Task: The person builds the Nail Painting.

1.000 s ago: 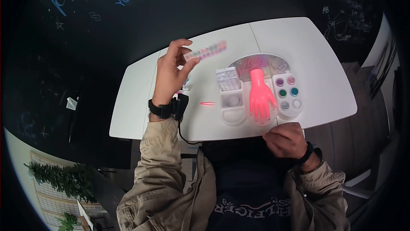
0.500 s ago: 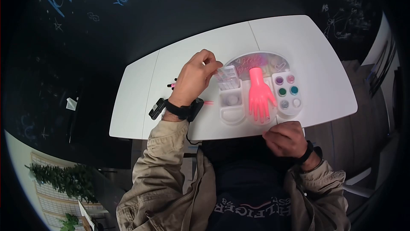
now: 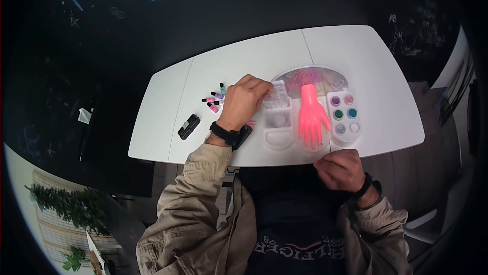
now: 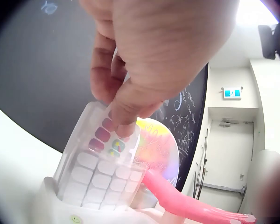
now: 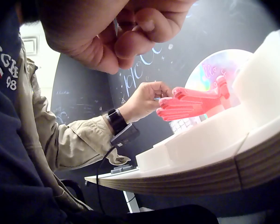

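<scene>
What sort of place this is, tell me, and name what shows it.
Probably a shared indoor room such as an office or classroom, though I can't be sure which: there is a large black wall with chalk-like writing, a white table, and a lit sign above a door.

A tray (image 3: pixel 277 140) on our table (image 3: pixel 152 127), a model hand (image 3: pixel 311 115) at its centre.
We see pots (image 3: pixel 338 115) to the model hand's right, a holder (image 3: pixel 277 100) to its left, a backboard (image 3: pixel 336 80) behind and bottles (image 3: pixel 212 107) farther left; a sheet (image 4: pixel 102 134) in the left hand (image 3: pixel 245 100), part-hidden, seems to stand inside the holder.
</scene>
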A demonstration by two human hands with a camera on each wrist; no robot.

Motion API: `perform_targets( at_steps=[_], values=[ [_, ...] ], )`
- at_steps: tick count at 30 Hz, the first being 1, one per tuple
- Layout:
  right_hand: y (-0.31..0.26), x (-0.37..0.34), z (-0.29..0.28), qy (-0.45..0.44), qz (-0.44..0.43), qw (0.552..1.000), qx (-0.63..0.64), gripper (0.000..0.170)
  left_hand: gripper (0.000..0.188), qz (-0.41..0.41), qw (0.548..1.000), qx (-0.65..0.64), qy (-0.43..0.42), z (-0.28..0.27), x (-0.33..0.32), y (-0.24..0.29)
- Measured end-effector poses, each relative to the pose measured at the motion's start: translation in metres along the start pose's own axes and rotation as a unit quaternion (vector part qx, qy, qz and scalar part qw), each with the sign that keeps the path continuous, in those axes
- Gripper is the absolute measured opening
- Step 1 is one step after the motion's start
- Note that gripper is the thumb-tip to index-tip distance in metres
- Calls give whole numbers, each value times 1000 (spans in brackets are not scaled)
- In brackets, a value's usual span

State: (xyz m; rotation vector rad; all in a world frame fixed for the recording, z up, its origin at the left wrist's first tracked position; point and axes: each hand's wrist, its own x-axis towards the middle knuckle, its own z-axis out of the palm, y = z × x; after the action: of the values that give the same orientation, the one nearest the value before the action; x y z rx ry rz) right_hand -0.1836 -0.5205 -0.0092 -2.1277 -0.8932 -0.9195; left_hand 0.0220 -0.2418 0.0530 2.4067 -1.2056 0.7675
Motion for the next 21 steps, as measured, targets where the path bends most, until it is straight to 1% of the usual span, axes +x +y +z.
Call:
perform_targets(
  at_steps=[2,5,9,12,13,16,17,20,21],
  values=[
    [-1,1,-1,-7,7,1000,0,21,17,-14,999,-20,22,-7,-2,-2],
    [-1,2,-1,-3,5,1000,6,20,14,-56,996,-37,57,-21,-8,-12],
    [-1,2,-1,-6,-1,1000,2,25,13,-148,986,-63,49,-46,-26,-24],
    [-2,2,-1,-7,-4,1000,1,26,10,-186,980,-62,24,-49,-47,-38],
    [-2,2,-1,-7,-5,1000,0,26,13,-206,975,-79,12,-49,-54,-41],
    [-2,2,0,-10,-4,1000,6,26,16,-211,974,-81,-26,-44,-71,-44],
    [-2,1,1,-11,-4,1000,9,26,22,-214,971,-82,-60,-39,-78,-46],
    [-3,1,3,-14,-5,1000,9,26,28,-192,967,-69,-153,-27,-94,-47],
    [-3,1,3,-16,-5,1000,9,26,32,-209,957,-63,-189,-22,-97,-48]
  ],
)
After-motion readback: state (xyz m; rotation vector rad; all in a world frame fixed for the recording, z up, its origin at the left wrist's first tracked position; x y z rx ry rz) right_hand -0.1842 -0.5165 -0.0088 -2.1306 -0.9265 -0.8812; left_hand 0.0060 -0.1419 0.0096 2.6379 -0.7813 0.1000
